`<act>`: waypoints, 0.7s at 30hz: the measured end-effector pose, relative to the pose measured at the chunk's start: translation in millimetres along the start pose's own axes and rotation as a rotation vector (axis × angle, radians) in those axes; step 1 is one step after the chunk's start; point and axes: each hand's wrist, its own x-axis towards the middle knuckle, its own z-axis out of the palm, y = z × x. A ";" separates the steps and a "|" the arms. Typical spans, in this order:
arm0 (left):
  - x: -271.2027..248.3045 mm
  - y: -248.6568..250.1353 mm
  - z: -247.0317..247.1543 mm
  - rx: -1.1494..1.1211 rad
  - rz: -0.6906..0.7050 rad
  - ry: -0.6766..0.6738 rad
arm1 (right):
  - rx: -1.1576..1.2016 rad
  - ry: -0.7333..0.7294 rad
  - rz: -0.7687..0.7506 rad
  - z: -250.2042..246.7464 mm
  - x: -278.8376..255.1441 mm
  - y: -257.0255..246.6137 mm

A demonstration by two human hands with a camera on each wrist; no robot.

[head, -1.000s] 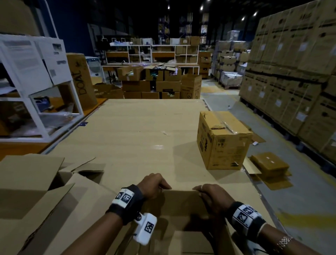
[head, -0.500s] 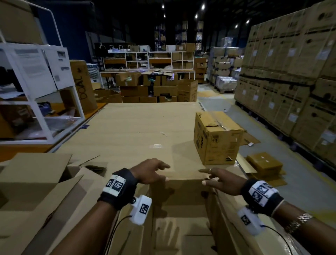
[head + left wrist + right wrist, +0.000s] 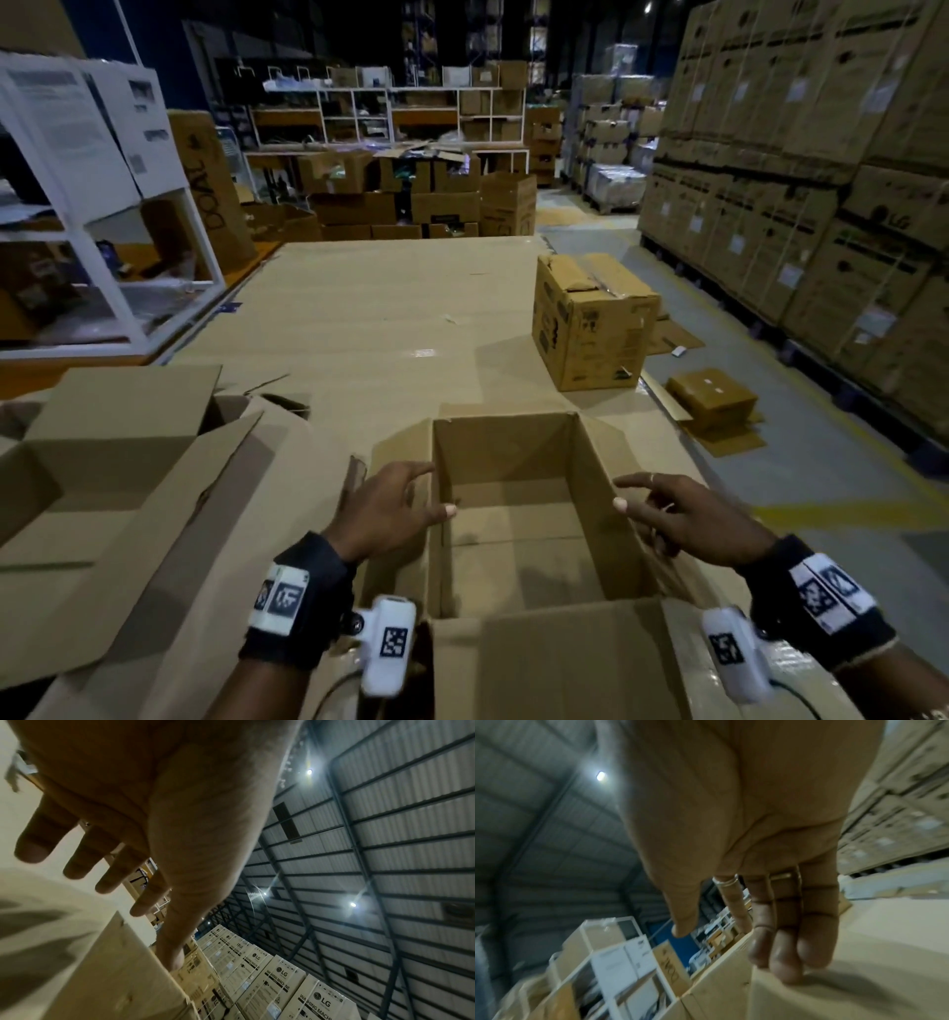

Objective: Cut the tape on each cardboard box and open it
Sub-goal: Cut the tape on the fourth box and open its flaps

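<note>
A cardboard box (image 3: 503, 447) stands open right in front of me, its flaps folded outward and its inside bare. My left hand (image 3: 411, 493) is over the left flap with fingers spread and straight. In the left wrist view the left hand (image 3: 144, 862) has its thumb tip touching the cardboard edge (image 3: 115, 973). My right hand (image 3: 662, 506) is over the right flap, fingers straight. In the right wrist view the right hand (image 3: 770, 923) has its fingertips resting on the flap (image 3: 859, 983). A closed, taped box (image 3: 590, 329) stands further back on the right. No cutting tool is in view.
Another opened box (image 3: 102, 462) lies at my left. All boxes sit on a large cardboard-covered surface (image 3: 385, 308). A small flat box (image 3: 711, 398) lies on the floor to the right. White shelving (image 3: 102, 216) stands at the left, and stacked cartons (image 3: 821, 180) line the right.
The top flaps of the near box have been spread apart and the box now stands open. Both hands moved outward from the middle seam to the sides.
</note>
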 end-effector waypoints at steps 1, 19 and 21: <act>-9.1 -3.0 7.3 -0.007 -0.008 0.021 | 0.023 0.046 0.005 5.0 -10.4 3.8; -71.2 -24.6 16.7 -0.239 -0.402 0.277 | 0.232 0.505 0.313 47.3 -60.1 71.8; -74.5 -15.4 5.8 -0.204 -0.378 0.346 | 0.266 0.505 0.295 46.2 -58.6 66.6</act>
